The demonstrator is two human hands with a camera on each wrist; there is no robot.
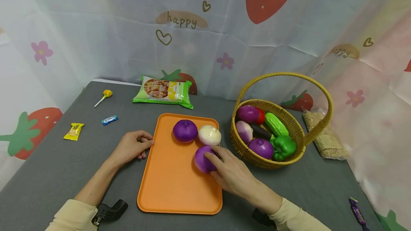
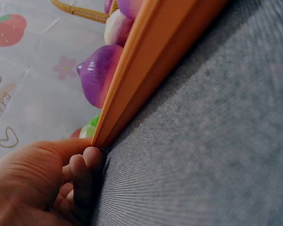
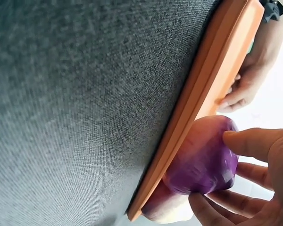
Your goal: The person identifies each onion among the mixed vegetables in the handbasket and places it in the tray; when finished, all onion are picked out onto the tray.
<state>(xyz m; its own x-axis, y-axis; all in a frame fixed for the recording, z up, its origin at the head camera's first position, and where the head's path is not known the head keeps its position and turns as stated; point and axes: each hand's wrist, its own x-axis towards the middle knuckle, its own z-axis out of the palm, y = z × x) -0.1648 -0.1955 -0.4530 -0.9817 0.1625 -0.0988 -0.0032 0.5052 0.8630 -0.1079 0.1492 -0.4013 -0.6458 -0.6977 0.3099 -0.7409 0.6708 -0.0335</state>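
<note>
An orange tray [image 1: 173,188] lies on the grey table. My left hand [image 1: 131,147] pinches its left rim, thumb on top and curled fingers against the side in the left wrist view. Over the tray's right side, my right hand [image 1: 232,174] grips a glossy purple onion [image 1: 203,160]. The right wrist view shows thumb and fingers spread round this onion [image 3: 203,160], close to the tray's edge. Behind it sits a white-topped onion [image 1: 209,135]. Another purple onion [image 1: 185,130] stands upright near the tray's far end.
Right of the tray, a tall-handled wicker basket [image 1: 236,142] holds several vegetables, including a green pepper [image 1: 284,148]. A green food packet [image 1: 163,91] lies behind the tray. Leftward are a lollipop [image 1: 107,94] and two wrapped sweets. A bag of grains [image 1: 325,138] lies beyond the basket.
</note>
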